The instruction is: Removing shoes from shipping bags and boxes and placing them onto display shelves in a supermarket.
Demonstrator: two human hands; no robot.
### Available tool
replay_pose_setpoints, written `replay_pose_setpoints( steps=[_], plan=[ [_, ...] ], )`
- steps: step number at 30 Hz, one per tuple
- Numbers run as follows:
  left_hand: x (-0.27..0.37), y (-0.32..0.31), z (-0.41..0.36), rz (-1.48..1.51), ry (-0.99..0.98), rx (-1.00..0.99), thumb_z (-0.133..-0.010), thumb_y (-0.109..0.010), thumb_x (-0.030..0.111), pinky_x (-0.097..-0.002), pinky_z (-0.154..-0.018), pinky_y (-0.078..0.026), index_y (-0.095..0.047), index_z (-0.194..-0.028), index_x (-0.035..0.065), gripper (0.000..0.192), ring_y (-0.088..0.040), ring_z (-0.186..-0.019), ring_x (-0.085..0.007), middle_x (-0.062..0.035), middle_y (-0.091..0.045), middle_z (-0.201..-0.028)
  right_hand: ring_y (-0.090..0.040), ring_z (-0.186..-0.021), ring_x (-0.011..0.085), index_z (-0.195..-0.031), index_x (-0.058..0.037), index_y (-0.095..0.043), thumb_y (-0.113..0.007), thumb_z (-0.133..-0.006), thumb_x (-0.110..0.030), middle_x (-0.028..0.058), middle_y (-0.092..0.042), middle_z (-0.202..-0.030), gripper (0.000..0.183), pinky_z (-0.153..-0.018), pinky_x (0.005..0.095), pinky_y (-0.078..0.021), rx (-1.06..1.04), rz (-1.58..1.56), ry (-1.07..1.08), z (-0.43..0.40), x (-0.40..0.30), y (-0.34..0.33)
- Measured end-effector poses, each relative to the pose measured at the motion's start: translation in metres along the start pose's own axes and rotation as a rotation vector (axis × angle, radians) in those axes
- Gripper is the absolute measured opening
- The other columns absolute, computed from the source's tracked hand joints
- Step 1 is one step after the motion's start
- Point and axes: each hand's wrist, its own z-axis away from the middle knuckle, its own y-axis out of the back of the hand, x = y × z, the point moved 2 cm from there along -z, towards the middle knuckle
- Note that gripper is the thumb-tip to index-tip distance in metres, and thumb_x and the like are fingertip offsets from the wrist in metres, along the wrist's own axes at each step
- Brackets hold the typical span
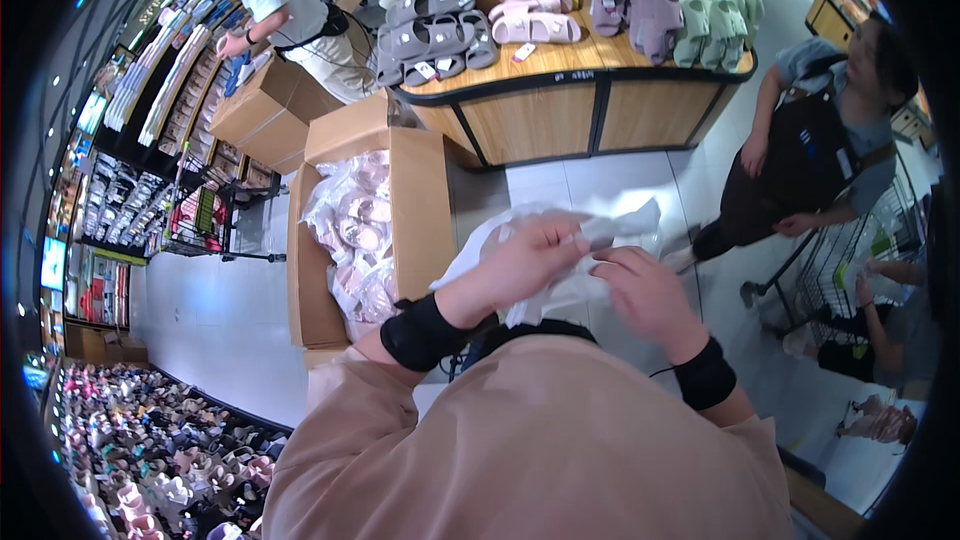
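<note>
My left hand (536, 251), with a black band at the wrist, pinches a translucent plastic bag (630, 225) in front of my waist. The bag is spread out and crumpled, and whatever lies inside it is hard to make out. My right hand (649, 296) is just to the right, blurred, its curled fingertips at the bag's edge; whether they grip it cannot be told. Left of my hands stands an opened cardboard box (424, 217) holding several pink slippers (362, 221) in clear plastic wrapping.
Ahead, a wooden display table (540, 120) carries grey sandals (435, 37), pink sandals (536, 28), purple sandals (652, 11) and green sandals (705, 22). A person (810, 142) stands at right near a shopping cart (832, 270). Another person (281, 0) stands behind a carton (262, 112). Shoes (172, 457) fill the lower left.
</note>
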Motion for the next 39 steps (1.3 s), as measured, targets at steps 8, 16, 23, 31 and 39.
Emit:
replay_pose_setpoints(
  steps=[8,16,23,31,39],
  plan=[
    [-0.009,-0.027,-0.009,0.077,0.017,-0.247,-0.1,-0.048,0.017,-0.0222,-0.072,-0.044,-0.061,-0.09,0.0023,0.022,-0.053,-0.077,-0.0046,0.002,-0.063,-0.084,-0.062,-0.09,0.0354,-0.107,-0.0074,-0.06,-0.063,-0.08,-0.02,0.0158,-0.061,-0.102,0.03,-0.074,0.0451,-0.0515,-0.42,0.147,-0.225,0.037,0.032,-0.075],
    [-0.028,-0.098,-0.044,0.255,0.301,-0.619,-0.095,-0.056,0.02,-0.0205,-0.069,-0.041,-0.061,-0.091,0.007,0.015,-0.048,-0.077,-0.0034,0.0068,-0.056,-0.084,-0.053,-0.113,0.0295,-0.117,-0.0116,-0.058,-0.06,-0.081,-0.011,0.0117,-0.057,-0.122,0.037,-0.093,0.0399,-0.0419,-0.111,-0.063,-0.409,0.098,0.0,-0.087],
    [-0.018,-0.164,-0.05,-0.01,0.264,-0.936,-0.095,-0.055,0.021,-0.0246,-0.067,-0.041,-0.06,-0.093,0.001,0.021,-0.046,-0.076,-0.0069,0.0035,-0.054,-0.08,-0.058,-0.102,0.0333,-0.11,-0.0106,-0.061,-0.063,-0.077,-0.013,0.013,-0.063,-0.109,0.033,-0.087,0.0417,-0.0465,-0.039,-0.16,-0.834,0.178,-0.036,-0.067],
    [-0.022,-0.263,-0.09,-0.163,0.353,-1.197,-0.096,-0.055,0.022,-0.0212,-0.071,-0.042,-0.06,-0.103,0.0029,0.021,-0.049,-0.08,-0.0041,0.0038,-0.057,-0.087,-0.055,-0.113,0.0324,-0.125,-0.0094,-0.051,-0.062,-0.085,-0.016,0.0173,-0.057,-0.121,0.042,-0.092,0.0375,-0.0458,0.396,-0.1,-1.117,0.226,-0.007,-0.04],
    [0.029,-0.324,-0.189,-0.369,-0.338,-0.991,-0.09,-0.059,0.013,-0.0285,-0.081,-0.049,-0.056,-0.114,0.003,0.026,-0.06,-0.091,-0.0152,-0.0088,-0.061,-0.1,-0.054,-0.113,0.028,-0.125,-0.0033,-0.049,-0.051,-0.097,-0.025,0.0143,-0.057,-0.121,0.036,-0.101,0.0369,-0.0389,0.996,-0.446,-1.203,0.326,0.088,-0.005]
  ],
)
